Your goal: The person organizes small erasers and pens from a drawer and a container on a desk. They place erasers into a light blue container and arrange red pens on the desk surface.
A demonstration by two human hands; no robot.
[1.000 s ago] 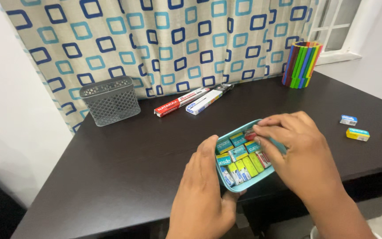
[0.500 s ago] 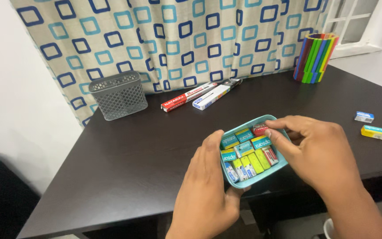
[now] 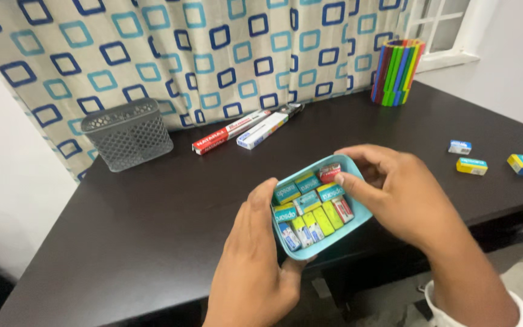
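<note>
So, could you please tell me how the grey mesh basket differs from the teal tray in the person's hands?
The grey mesh basket has tall perforated walls; the teal tray is shallow and solid. The basket stands untouched near the curtain; the tray is gripped by the left hand and right hand. The tray holds small boxes; the basket's contents cannot be seen.

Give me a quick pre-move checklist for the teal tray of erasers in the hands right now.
1. Left hand steadies the teal tray at its near-left edge: ok.
2. Right hand grips the tray's right rim, thumb on a teal eraser: ok.
3. Tray level, packed erasers seated in rows: ok.
4. Tray supported by the dark table underneath: cannot tell, it sits at the front edge.
5. Three loose erasers lie apart on the table to the right: ok, outside the tray.
6. Grey mesh basket and pencil boxes well away from the hands: ok.
</note>
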